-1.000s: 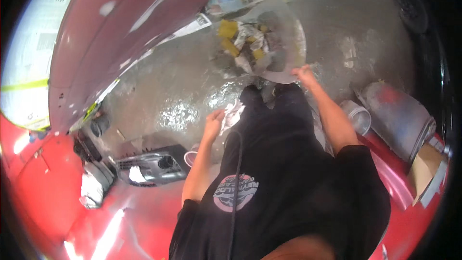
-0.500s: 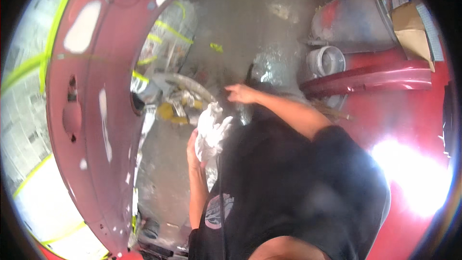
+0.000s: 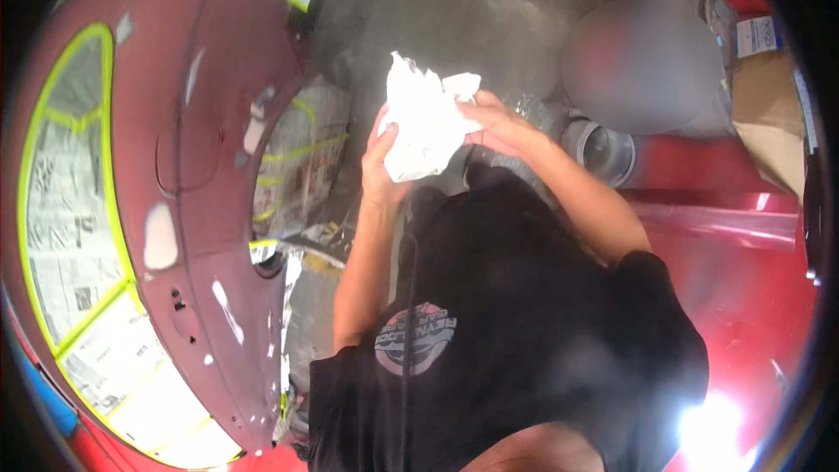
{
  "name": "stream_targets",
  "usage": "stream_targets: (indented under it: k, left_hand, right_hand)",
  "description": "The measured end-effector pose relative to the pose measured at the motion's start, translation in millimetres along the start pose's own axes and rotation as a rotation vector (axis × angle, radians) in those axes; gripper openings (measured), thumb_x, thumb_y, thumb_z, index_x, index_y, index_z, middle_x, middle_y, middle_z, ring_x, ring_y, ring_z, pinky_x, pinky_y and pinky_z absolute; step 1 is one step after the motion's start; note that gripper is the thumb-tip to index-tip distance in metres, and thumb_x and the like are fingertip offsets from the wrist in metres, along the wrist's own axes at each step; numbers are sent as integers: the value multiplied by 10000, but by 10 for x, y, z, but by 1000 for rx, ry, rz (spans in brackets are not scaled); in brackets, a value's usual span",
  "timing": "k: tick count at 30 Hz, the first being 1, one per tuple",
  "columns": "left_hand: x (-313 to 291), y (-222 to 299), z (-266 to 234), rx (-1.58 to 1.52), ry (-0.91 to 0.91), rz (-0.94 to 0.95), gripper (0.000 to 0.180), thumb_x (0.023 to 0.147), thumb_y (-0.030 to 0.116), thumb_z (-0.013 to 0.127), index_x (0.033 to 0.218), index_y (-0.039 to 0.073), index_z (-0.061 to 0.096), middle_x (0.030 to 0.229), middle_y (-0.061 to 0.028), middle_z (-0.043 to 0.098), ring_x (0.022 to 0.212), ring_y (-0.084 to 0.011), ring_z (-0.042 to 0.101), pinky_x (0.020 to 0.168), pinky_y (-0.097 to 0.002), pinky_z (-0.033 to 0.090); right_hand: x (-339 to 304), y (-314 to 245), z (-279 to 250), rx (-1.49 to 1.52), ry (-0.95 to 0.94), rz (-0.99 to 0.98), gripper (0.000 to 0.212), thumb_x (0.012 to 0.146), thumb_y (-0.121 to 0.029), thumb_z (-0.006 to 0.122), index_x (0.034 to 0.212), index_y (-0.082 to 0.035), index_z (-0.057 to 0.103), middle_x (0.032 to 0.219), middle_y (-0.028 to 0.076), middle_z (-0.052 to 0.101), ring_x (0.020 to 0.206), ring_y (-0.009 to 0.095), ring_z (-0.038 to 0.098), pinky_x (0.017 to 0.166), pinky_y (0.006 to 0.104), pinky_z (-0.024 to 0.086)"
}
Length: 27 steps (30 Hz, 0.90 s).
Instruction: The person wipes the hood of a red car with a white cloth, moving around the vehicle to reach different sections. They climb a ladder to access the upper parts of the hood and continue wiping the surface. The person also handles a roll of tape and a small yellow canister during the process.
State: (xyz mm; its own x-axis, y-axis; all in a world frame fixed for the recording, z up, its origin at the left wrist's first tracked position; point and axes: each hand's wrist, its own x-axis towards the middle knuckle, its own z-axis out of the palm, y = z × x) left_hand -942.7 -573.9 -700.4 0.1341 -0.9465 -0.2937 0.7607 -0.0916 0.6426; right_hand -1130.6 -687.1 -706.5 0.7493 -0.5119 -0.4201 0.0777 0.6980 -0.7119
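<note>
A crumpled white cloth (image 3: 424, 127) is held up in front of my chest, brightly lit. My left hand (image 3: 380, 162) grips its lower left side, with the thumb lying over the front. At the cloth's right edge, my right hand (image 3: 498, 125) pinches the fabric between thumb and fingers. To my left stands a dark red car body (image 3: 218, 61) with pale filler patches, such as the light oval one (image 3: 160, 236). Neither hand touches it.
Newspaper (image 3: 61, 201) with yellow-green tape masks the car's windows, and more masking paper (image 3: 301, 157) covers the wheel. On the right are a large grey bin (image 3: 651, 70), a clear bucket (image 3: 606, 156), cardboard (image 3: 769, 92) and a glossy red panel (image 3: 712, 217). A bright lamp (image 3: 712, 428) shines at lower right.
My right hand, empty and pointing before, now holds the cloth too. The cloth has moved up and spread out in both hands. My view has shifted along the car.
</note>
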Motion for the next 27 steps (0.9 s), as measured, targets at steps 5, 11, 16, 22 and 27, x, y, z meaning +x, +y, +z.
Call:
stream_targets:
  k: [5,11,16,22,27]
  left_hand:
    - [1244,263,436,-182,84,58,526,979,228,511,1458,21,440,1378,-134,572,1283,-289,548,1094,-442,436]
    - [2777,450,308,-106,116,-34,506,1079,416,416,1420,46,466,1402,-118,554,1308,-299,525,1125,-488,410]
    - [4651,726,306,-2,-9,-115,419,1023,251,586,1363,13,528,1249,-109,647,1117,-213,641,974,-408,526]
    - [6289,2241,983,-104,-47,17,387,1000,161,548,1351,-3,557,1285,-139,652,1175,-268,635,1031,-449,501]
    - [7288,2769,1148,-423,-137,-6,475,997,205,528,1430,12,492,1397,-150,582,1303,-294,547,1116,-477,419]
  right_hand:
    - [747,-1132,-469,-247,103,-267,305,944,-153,653,1185,33,667,1039,78,715,941,155,677,799,317,552]
    - [2068,-2288,-970,-667,12,-226,303,926,-193,656,1100,55,671,893,78,729,793,134,666,696,337,532]
    - [3248,-3409,-1187,-779,-22,-339,306,917,-102,629,1194,19,676,952,35,710,845,111,651,741,292,538]
    - [4311,-5200,-1613,-233,138,-343,425,919,-53,598,1340,3,600,1176,115,694,1021,192,684,886,338,567]
    - [5214,-5873,-1959,-77,152,-357,469,919,-35,605,1387,-13,575,1220,100,677,1089,185,657,973,338,526]
